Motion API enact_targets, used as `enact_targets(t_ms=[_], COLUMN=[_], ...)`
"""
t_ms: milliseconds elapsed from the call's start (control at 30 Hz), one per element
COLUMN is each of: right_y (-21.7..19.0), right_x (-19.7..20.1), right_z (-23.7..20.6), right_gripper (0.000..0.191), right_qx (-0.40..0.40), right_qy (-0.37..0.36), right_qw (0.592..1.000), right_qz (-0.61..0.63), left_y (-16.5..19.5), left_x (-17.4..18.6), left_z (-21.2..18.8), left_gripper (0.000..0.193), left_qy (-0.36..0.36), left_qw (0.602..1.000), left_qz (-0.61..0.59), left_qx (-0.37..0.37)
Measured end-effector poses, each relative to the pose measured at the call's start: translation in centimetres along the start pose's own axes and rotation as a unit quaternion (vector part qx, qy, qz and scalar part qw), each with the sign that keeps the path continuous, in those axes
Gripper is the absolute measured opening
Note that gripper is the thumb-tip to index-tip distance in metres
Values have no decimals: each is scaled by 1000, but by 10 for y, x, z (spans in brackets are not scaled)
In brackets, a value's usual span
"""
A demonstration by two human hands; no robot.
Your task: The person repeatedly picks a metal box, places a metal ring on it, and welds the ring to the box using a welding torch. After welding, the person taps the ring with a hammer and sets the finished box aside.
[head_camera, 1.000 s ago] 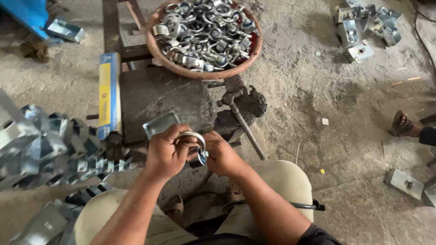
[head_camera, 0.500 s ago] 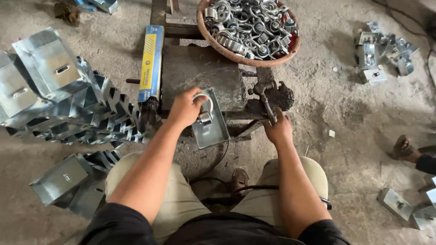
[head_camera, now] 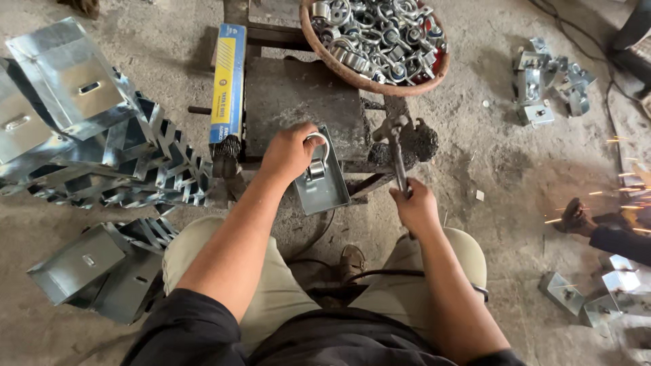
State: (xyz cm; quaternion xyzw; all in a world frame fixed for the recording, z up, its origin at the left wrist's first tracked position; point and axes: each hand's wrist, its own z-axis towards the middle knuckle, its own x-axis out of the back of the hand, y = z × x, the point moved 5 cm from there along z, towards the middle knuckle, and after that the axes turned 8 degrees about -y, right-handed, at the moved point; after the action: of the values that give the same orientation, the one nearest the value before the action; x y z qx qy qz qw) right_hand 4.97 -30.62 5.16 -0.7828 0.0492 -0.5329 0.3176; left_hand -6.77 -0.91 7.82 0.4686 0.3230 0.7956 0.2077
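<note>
Left hand [head_camera: 288,152] is resting on the work block [head_camera: 302,108], fingers curled and pinching a metal ring [head_camera: 319,146] that is sitting on a small galvanised plate [head_camera: 324,183]; the plate is lying on the near edge of the block and overhanging it toward the knees. Right hand [head_camera: 415,210] is gripping the handle of a hammer [head_camera: 397,152], fingers wrapped tight around the shaft, the head pointing up and away, just right of the plate and beside a dark lump of metal [head_camera: 420,139] at the block's right corner. A shallow basket [head_camera: 369,78] filled with metal rings and rollers is standing at the far edge of the block. A blue and yellow box [head_camera: 227,81] is lying along the block's left side. Stacks of folded galvanised brackets [head_camera: 88,142] are piling up on the floor to the left. More small brackets [head_camera: 553,81] are lying well apart at the upper right. At the right edge, another person's foot [head_camera: 576,217] is showing, with sparks flying near it.
</note>
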Motion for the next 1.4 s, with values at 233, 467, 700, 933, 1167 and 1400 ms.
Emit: enact_targets(t_ms=[233, 467, 700, 933, 1167, 1400], right_y=[-58, -85, -31, -17, -17, -12], right_x=[13, 0, 156, 167, -44, 130], right_z=[-89, -103, -111, -172, -99, -111], right_gripper=[45, 51, 25, 29, 18, 32], right_qx=[142, 89, 177, 599, 73, 317], right_qy=[-32, -101, 175, 282, -57, 108], right_qw=[989, 991, 961, 598, 992, 831], right_qz=[32, -8, 123, 452, 82, 444], left_y=[-12, -9, -11, -19, -21, -19], left_x=[2, 0, 4, -1, 2, -1], left_z=[6, 1, -2, 2, 2, 0], left_gripper=[12, 10, 9, 12, 15, 21], left_qy=[-64, -71, -35, -2, -41, 15], left_qw=[995, 996, 999, 1000, 998, 1000], left_qz=[-40, -28, 1, 0, -5, -11], left_qx=[70, 44, 18, -4, 48, -5])
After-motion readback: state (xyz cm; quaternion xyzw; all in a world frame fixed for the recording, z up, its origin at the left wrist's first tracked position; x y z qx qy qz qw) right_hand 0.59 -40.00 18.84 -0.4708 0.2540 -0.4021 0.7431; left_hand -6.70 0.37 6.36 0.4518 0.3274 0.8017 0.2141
